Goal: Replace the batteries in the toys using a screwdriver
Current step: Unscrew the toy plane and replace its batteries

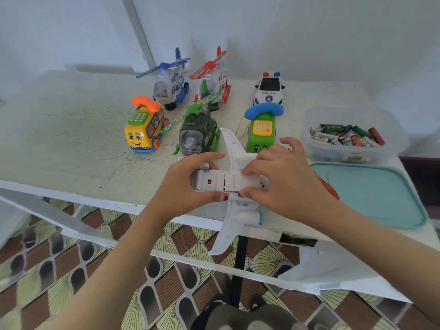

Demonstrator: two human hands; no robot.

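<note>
Evidently mid-job, the person held the white toy airplane (232, 181) belly-up over the near edge of the surface (71, 139), so its underside faced upward for work. The left hand (188, 184) gripped the fuselage at one end, fingers curled over the far side and thumb on the near, steadying it. The right hand (285, 177) pinched the ribbed battery cover (234, 184) between thumb and fingers, probably to seat or pry it; which could not be told. A clear tub (328, 156) of loose batteries (347, 136) sat within reach at right, its teal lid (381, 198) beside it. A red object (329, 186), perhaps the screwdriver, lay half-hidden behind the right wrist. Other toys, the green helicopter (197, 134) nearest, stood behind.
</note>
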